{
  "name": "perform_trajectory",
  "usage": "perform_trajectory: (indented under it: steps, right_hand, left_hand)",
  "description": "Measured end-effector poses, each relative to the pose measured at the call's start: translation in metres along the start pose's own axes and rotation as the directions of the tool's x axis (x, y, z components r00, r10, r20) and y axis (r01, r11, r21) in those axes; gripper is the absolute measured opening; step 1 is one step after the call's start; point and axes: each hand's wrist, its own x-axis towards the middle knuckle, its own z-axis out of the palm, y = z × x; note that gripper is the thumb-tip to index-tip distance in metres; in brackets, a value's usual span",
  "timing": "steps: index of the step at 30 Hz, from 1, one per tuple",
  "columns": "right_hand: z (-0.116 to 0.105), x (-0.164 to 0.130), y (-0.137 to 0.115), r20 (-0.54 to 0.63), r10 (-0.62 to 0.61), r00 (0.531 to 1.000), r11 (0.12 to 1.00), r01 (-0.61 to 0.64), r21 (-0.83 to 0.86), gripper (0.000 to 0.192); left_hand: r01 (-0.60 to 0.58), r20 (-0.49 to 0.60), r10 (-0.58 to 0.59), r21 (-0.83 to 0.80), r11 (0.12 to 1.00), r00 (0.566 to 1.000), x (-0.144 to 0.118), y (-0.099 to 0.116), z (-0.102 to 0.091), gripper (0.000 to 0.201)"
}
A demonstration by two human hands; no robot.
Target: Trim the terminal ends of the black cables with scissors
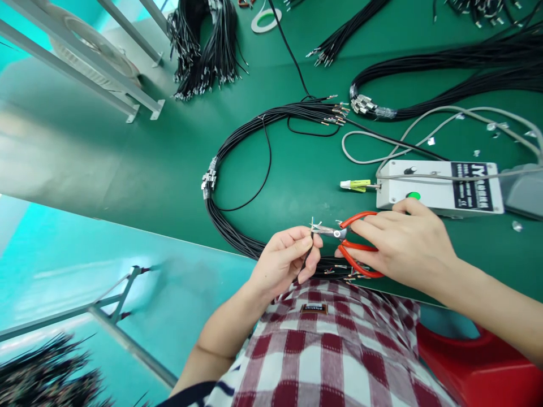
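Note:
Between thumb and fingers, my left hand (288,254) pinches the end of a black cable (308,254), whose thin pale wires stick up out of the sheath. My right hand (407,237) is closed around the red handles of a pair of cutting pliers (354,233). The jaws of the pliers meet the bared wires right above my left fingertips. Behind and below both hands runs a curved bundle of black cables (229,226), its cut ends showing near the table's front edge. Part of the held cable is hidden by my left fingers.
A white box with a green button (390,198) stands beyond my right hand, with grey cords around it. More cable bundles (407,70) (206,51) and a roll of tape (266,21) lie farther back. A metal frame (97,62) stands at the left. A red stool (475,362) is at lower right.

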Motion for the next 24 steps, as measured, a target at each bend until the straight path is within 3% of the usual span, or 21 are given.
perform_trajectory:
  steps: [6,13,24]
  right_hand:
    - [-0.0022,0.0013,0.0026,0.026,-0.042,0.999,0.999,0.043,-0.033,0.037]
    - [-0.0031,0.0002,0.0019,0.117,-0.008,0.993,0.986,-0.012,0.167,0.047]
    - [-0.0030,-0.0048,0.0019,0.131,-0.022,0.991,0.990,0.003,0.142,0.044]
  left_hand:
    - [0.026,0.006,-0.026,-0.008,1.000,1.000,0.0001,-0.0009,-0.0014,0.016]
    - [0.018,0.001,-0.019,0.040,0.999,1.000,-0.0030,0.0017,0.0019,0.022]
    - [0.040,0.013,-0.040,0.054,0.998,0.999,-0.0025,0.0013,0.0014,0.023]
